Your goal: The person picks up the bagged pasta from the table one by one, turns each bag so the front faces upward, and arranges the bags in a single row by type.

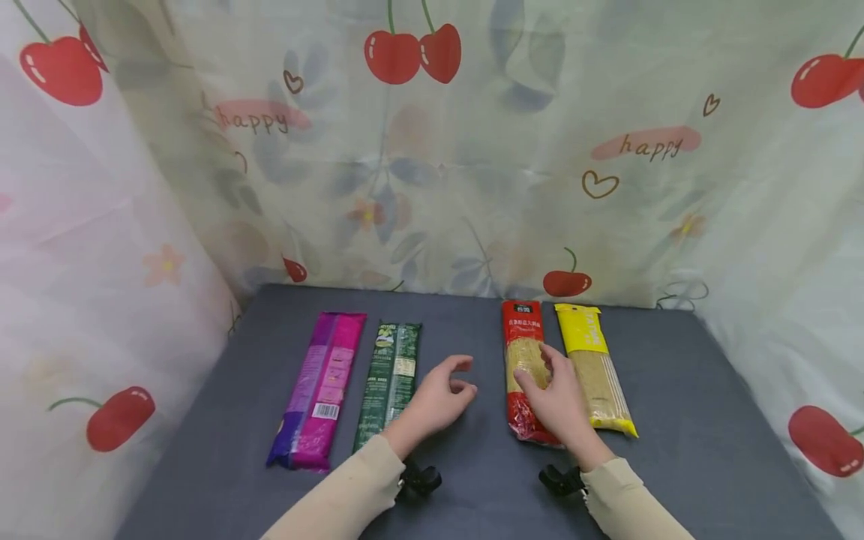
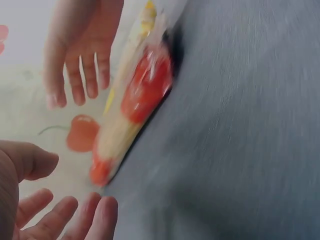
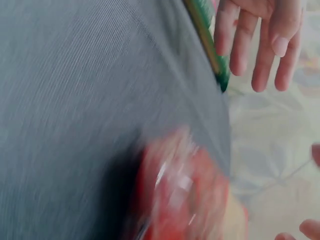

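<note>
Head view: the red packet (image 1: 523, 328) is found beneath the right hand (image 1: 559, 394), just beside the yellow packet (image 1: 597, 375). The green packet (image 1: 388, 375) is partly hidden by the left hand (image 1: 439, 397). It is judged that the yellow packet could be nudged, given the narrow gap, if the right fingers were closed wide. Both hands are held with thumb and fingers parted; nothing is gripped.

Left wrist view: slippage could be caused by the red packet's glossy film. The left fingers are loosely bent, the thumb apart; the right fingers are pointed downward.

Right wrist view: loose wrapping might be pinched alone, contents unsupported. Only right fingertips are shown; their closure cannot be told here.
</note>
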### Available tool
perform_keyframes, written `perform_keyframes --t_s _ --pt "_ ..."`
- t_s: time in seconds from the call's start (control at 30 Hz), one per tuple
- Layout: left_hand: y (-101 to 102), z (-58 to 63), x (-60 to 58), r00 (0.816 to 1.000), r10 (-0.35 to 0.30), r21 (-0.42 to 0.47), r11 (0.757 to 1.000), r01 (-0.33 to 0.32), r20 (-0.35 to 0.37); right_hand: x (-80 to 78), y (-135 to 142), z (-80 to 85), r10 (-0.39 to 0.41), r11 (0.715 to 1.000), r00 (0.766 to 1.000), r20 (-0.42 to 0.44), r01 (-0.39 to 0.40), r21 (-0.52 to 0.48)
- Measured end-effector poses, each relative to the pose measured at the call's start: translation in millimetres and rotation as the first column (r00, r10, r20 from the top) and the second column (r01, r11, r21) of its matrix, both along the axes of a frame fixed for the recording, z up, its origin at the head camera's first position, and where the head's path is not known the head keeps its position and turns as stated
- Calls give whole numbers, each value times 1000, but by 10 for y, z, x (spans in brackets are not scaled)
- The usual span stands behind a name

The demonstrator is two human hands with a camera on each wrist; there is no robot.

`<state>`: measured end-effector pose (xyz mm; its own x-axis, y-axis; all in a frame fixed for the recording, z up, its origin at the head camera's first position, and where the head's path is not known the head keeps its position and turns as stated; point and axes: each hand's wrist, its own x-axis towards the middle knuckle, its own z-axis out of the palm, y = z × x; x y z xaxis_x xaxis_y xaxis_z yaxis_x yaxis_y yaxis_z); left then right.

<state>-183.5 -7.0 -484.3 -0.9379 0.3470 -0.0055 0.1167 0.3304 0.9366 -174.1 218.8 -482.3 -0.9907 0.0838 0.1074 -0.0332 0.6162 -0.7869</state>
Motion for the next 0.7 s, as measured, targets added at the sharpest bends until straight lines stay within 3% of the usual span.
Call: perform_keyframes --t_s 0.13,0.33,0.7 --pt "-201 96 -50 999 16 -55 998 -18 -45 13 -117 74 28 994 1000 8 -27 -106" --pt "-438 178 -92 996 44 -131 990 -55 -82 30 -284 125 61 985 998 7 -59 -161" --pt "-680 132 -214 995 79 -128 988 -86 -60 122 -578 52 100 977 995 -16 -101 -186"
